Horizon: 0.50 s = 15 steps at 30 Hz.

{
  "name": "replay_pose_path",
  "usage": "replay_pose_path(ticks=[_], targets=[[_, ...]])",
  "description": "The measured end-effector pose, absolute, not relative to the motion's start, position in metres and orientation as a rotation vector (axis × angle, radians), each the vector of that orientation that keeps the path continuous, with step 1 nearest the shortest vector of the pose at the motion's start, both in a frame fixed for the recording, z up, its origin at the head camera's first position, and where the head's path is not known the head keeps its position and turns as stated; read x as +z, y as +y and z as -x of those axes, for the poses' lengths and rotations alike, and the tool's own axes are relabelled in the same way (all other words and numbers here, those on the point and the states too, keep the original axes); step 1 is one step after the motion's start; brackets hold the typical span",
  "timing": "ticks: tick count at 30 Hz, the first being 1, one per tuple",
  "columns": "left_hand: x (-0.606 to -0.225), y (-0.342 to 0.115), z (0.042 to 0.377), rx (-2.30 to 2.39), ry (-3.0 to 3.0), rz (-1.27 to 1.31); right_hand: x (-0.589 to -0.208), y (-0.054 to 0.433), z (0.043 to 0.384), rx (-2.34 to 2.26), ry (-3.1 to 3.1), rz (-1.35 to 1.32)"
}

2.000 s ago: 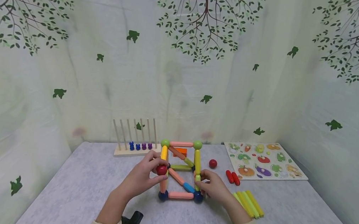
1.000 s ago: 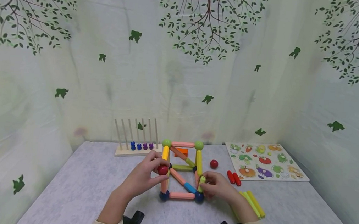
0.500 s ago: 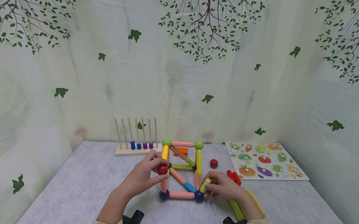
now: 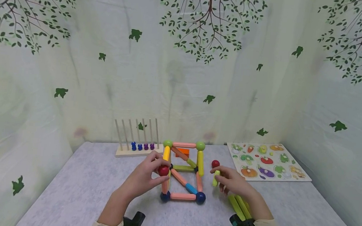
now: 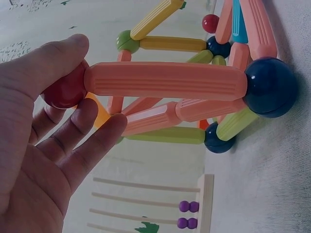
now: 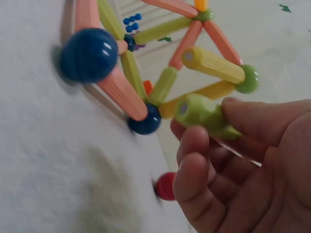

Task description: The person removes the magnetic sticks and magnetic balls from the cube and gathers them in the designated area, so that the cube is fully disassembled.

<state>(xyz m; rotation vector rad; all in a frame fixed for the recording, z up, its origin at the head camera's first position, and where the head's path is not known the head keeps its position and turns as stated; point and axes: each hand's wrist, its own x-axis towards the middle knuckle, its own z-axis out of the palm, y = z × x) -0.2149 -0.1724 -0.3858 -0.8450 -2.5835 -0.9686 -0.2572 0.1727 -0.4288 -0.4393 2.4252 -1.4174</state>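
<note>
My left hand (image 4: 143, 172) pinches a red ball (image 5: 63, 92) at the top of an upright pink magnetic stick (image 5: 167, 80), whose lower end meets a dark blue ball (image 5: 270, 87). These belong to a frame of sticks and balls in the middle of the table. To the right of the frame, my right hand (image 4: 234, 182) holds a short lime-green stick (image 6: 197, 111) between thumb and fingers, apart from the frame. The front-right dark blue ball (image 4: 200, 198) has no upright stick on it. Over the back corners sit light green balls (image 4: 200, 146), with a yellow stick (image 6: 214, 63) reaching forward.
A wooden peg rack (image 4: 137, 153) with blue and purple beads stands behind on the left. Further right are a loose red ball (image 4: 215, 163), a vegetable puzzle board (image 4: 278, 177) and yellow-green sticks (image 4: 237, 207), partly under the right forearm. An orange block (image 4: 183, 152) lies behind the frame.
My right hand has taken the short lime-green stick off the front-right dark blue ball and moved it right and away. The left hand stays on the red ball.
</note>
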Motion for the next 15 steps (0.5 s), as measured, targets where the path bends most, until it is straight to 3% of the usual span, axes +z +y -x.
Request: replay_pose_path(ticks=[7, 15], targets=[[-0.387, -0.170, 0.218, -0.963, -2.580, 0.855, -0.422, 0.188, 0.266, -1.258, 2.706, 0.209], [-0.385, -0.171, 0.214, -0.990, -2.596, 0.825, -0.423, 0.186, 0.284, -0.900, 2.841, 0.261]])
